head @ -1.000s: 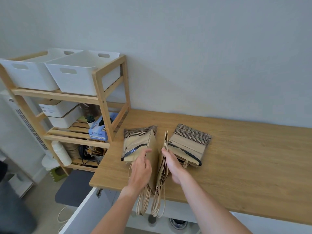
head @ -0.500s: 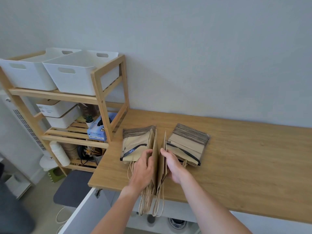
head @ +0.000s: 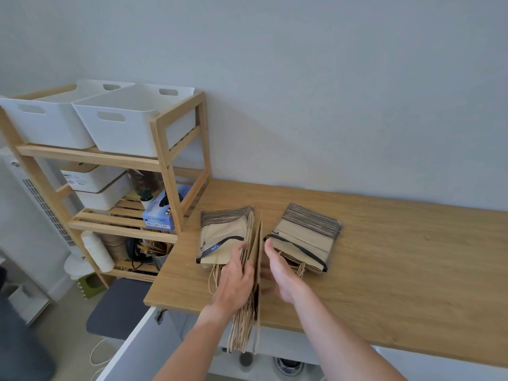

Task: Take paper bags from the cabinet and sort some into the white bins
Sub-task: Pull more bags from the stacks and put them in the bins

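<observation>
Both hands (head: 236, 281) (head: 283, 279) clamp flat, creased kraft paper bags (head: 254, 257) upright between them.

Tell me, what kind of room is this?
Probably a home utility or storage corner: a wooden shelf rack holding white bins and a glove box, beside a wooden countertop stacked with paper bags.

1. Your right side of the table (head: 412, 270) is bare wood, so a hand passes freely there.
2. Two flat bag stacks (head: 222, 237) (head: 308, 237) flank the upright bags (head: 254, 270), leaving narrow gaps.
3. Both white bins (head: 49, 125) (head: 123, 133) are open-topped; the shelf post (head: 165, 171) blocks your low sideways path.
4. The cabinet door (head: 132, 350) hangs open below the table edge.
</observation>
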### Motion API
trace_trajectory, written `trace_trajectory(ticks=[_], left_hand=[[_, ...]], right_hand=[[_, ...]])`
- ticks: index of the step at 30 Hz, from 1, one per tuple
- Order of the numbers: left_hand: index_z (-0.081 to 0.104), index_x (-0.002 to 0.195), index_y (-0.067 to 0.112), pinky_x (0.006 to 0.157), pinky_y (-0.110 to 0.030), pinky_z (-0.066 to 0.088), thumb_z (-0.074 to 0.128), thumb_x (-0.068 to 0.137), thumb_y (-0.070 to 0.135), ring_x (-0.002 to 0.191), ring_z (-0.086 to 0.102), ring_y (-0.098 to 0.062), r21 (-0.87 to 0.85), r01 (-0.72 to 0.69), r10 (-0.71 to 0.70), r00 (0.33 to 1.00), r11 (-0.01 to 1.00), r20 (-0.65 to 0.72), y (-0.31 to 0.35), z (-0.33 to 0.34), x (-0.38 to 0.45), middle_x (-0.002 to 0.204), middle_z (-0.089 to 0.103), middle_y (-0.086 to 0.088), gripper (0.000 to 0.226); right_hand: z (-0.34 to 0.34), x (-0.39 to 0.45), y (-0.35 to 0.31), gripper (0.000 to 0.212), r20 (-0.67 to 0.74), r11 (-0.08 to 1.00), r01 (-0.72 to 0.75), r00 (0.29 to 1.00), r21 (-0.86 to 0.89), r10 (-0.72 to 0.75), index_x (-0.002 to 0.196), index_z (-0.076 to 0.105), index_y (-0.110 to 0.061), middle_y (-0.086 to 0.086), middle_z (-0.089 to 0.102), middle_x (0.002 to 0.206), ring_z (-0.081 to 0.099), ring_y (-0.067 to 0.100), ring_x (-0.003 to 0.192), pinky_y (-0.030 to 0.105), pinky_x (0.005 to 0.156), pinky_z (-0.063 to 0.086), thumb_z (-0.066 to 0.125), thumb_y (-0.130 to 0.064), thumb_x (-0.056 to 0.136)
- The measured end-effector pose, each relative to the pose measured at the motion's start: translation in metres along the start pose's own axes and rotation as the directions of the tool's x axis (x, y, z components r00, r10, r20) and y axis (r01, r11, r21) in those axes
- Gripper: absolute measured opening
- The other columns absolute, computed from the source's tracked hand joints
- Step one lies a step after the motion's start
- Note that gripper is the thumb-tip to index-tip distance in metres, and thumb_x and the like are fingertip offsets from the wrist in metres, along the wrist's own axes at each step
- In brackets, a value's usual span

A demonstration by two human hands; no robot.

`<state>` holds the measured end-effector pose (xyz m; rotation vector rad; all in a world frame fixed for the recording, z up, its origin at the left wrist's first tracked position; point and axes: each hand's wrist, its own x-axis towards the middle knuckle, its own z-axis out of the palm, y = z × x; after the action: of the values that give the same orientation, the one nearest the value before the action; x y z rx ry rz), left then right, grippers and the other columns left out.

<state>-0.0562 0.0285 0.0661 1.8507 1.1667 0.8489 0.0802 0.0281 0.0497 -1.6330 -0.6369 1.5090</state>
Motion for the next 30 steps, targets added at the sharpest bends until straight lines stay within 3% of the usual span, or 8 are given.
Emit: trace_trajectory(ticks=[3,7,11,15,20,23,26,30], left_hand=[[0.038,0.128,0.02,0.05,-0.013,0.039,0.041,0.102,0.016,0.045,0.043,-0.003,-0.015,0.062,-0.062,0.998,0.998,-0.029,-0.001,0.001,-0.001,0.061,0.054,0.005,0.026],[0.05,0.119,0.022,0.062,-0.012,0.04,0.043,0.102,0.027,0.072,0.06,0.001,0.055,0.065,-0.061,0.996,0.996,-0.067,-0.009,0.004,0.004,0.087,0.068,0.006,0.02],[0.063,0.103,0.02,0.066,-0.01,0.038,0.049,0.099,0.034,0.077,0.059,0.001,0.078,0.07,-0.06,0.991,0.995,-0.122,-0.012,0.003,-0.003,0.085,0.068,0.011,0.02],[0.065,0.079,0.023,0.057,-0.012,0.037,0.059,0.094,0.035,0.058,0.052,-0.001,0.012,-0.012,0.012,0.999,1.0,-0.047,-0.012,0.0,-0.013,0.065,0.063,0.009,0.021],[0.071,0.089,0.006,0.059,-0.026,0.054,0.053,0.099,0.039,0.065,0.068,-0.014,-0.298,0.268,-0.234,0.961,0.916,0.145,-0.01,-0.022,-0.009,0.08,0.074,-0.008,0.039],[0.071,0.098,0.009,0.073,-0.044,0.06,0.057,0.098,0.027,0.076,0.073,-0.027,-0.181,0.362,-0.35,0.932,0.914,0.096,-0.028,-0.047,0.011,0.086,0.075,-0.01,0.024],[0.068,0.103,0.009,0.062,-0.034,0.056,0.048,0.102,0.018,0.08,0.072,-0.025,-0.148,0.42,-0.432,0.9,0.896,-0.064,-0.039,-0.071,0.022,0.091,0.074,-0.01,0.023],[0.063,0.11,0.013,0.07,-0.036,0.058,0.041,0.101,0.005,0.085,0.072,-0.023,-0.134,0.375,-0.391,0.912,0.917,-0.125,-0.056,-0.066,0.019,0.091,0.072,-0.006,0.025]], right_hand=[[0.006,-0.014,-0.002,0.072,-0.088,0.933,0.163,0.976,-0.321,-0.201,0.158,0.016,-0.032,0.003,0.019,0.165,0.029,0.028,0.147,0.055,0.114,0.031,0.037,-0.065,0.097],[0.006,-0.025,-0.013,0.104,0.106,0.297,0.396,0.735,-0.869,-0.67,0.159,0.002,-0.032,0.011,-0.015,0.165,0.0,0.032,0.152,0.05,0.121,0.016,0.06,0.012,0.084],[0.002,-0.015,-0.035,0.051,0.502,-0.299,0.409,0.611,-0.862,-0.613,0.125,0.063,-0.014,0.012,0.012,0.166,-0.001,0.025,0.154,0.05,0.124,0.003,0.065,0.011,0.08],[0.002,-0.011,-0.042,0.025,0.63,-0.529,0.378,0.628,-0.76,-0.456,0.099,0.071,-0.012,0.007,0.062,0.127,0.046,0.024,0.133,0.042,0.123,0.016,0.07,0.002,0.079],[-0.02,-0.026,-0.035,0.024,0.606,-0.402,0.458,0.658,-0.793,-0.447,0.078,0.052,-0.019,-0.002,0.056,0.079,0.052,0.024,0.082,0.031,0.081,0.035,0.059,0.004,0.08],[-0.04,-0.027,-0.027,0.038,0.54,-0.213,0.51,0.668,-0.834,-0.513,0.068,0.036,-0.022,-0.007,0.043,0.067,0.043,0.021,0.072,0.035,0.079,0.04,0.061,0.007,0.073],[-0.064,-0.033,-0.029,0.042,0.384,0.124,0.561,0.694,-0.818,-0.609,0.06,0.035,-0.022,0.001,0.055,0.065,0.056,0.021,0.067,0.04,0.068,0.046,0.064,0.005,0.071],[-0.089,-0.045,-0.026,0.024,-0.021,0.645,0.512,0.774,-0.567,-0.633,0.079,0.074,-0.025,-0.006,0.076,0.083,0.07,0.006,0.081,0.031,0.07,0.055,0.086,-0.006,0.07]])
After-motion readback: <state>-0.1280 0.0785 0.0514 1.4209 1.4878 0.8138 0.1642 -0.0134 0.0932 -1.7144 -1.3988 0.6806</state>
